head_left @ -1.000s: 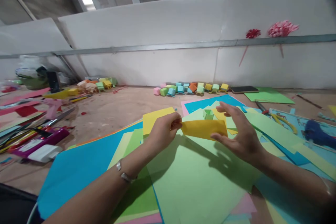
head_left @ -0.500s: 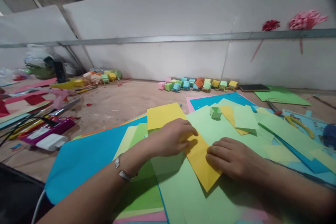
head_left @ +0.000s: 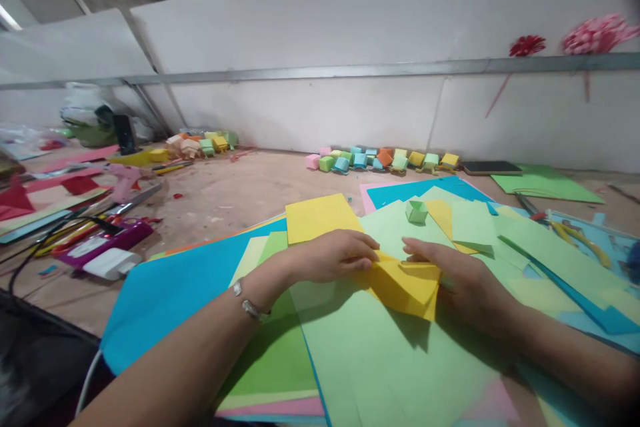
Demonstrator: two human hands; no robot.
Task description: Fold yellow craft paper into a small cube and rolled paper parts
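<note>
A strip of yellow paper [head_left: 407, 287], bent upward with a fold along its upper edge, is between my two hands over the light green sheets [head_left: 370, 360]. My left hand [head_left: 340, 257] has its fingers closed on the strip's left end. My right hand [head_left: 467, 280] grips the right end, its fingers partly hidden behind the paper. Beyond them, a small open green paper box [head_left: 416, 211] sits on the sheets. Another yellow sheet [head_left: 320, 217] lies just past my left hand. Under my left forearm are blue paper [head_left: 175, 300] and darker green paper [head_left: 275, 360].
Several small folded paper cubes [head_left: 383, 159] line the wall, with another cluster [head_left: 205, 143] farther left. Yellow-handled pliers [head_left: 580, 240] lie on the right. On the left are a purple power strip [head_left: 107, 243], a white plug [head_left: 113, 265] and a pink glue gun [head_left: 125, 180].
The yellow strip lay flat and diagonal; now its near end is lifted and bent up. My right hand has turned and risen with that end, while my left hand stays near the other.
</note>
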